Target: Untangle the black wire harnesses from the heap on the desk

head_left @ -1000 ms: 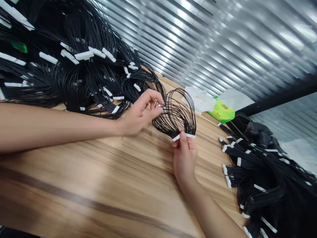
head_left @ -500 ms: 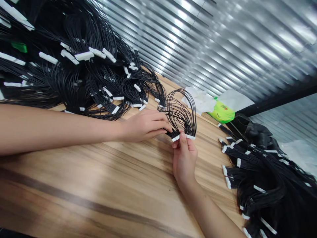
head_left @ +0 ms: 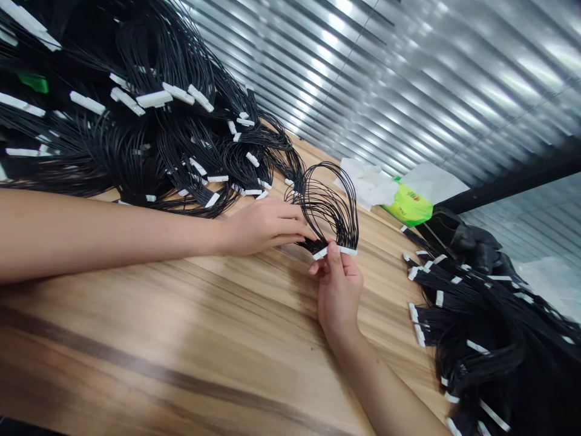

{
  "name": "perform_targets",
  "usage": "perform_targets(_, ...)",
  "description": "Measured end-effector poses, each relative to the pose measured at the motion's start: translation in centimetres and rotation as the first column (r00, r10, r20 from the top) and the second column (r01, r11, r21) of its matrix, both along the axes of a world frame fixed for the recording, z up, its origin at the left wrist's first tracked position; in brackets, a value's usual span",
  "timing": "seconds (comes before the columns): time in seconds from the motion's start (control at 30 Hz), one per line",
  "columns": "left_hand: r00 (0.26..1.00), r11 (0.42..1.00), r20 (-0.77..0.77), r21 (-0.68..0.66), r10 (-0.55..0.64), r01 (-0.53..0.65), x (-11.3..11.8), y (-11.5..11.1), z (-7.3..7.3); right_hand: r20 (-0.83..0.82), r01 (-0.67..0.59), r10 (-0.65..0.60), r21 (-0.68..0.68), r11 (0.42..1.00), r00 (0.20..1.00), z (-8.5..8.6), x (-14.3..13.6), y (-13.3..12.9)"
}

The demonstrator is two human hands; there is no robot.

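Note:
A wire harness [head_left: 333, 203] of thin black wires with white connectors arches up in a loop in front of me. My right hand [head_left: 339, 284] is closed on it, with the thumb pressed over the white connectors [head_left: 348, 250] at its lower end. From the left, my left hand [head_left: 272, 227] has its fingers closed on the black wires just behind the left connector [head_left: 320, 253]. Its fingertips are partly hidden among the wires.
A big heap of black wire harnesses [head_left: 149, 139] fills the back left of the wooden table [head_left: 204, 339]. Another pile [head_left: 494, 339] lies at the right. White paper [head_left: 365, 181] and a green-yellow packet [head_left: 410, 204] lie by the corrugated metal wall [head_left: 327, 66].
Both hands keep their hold on the harness. The loop of wires and the left connector have shifted very slightly left; a right-hand fingertip now shows beneath that connector.

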State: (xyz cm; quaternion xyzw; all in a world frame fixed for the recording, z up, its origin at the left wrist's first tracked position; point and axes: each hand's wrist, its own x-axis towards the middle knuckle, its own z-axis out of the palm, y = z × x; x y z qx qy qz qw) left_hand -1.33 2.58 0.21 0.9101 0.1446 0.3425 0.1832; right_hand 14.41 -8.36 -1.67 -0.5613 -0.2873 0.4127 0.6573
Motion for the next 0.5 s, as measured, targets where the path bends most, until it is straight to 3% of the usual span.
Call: perform_targets(0.5,0.994,0.994,-0.092,0.101,0.059,-0.05,0.42,0.24,0.25,0.029,-0.006,0.007,-0.015,1.0,1.0,-0.15,0.07,0.06)
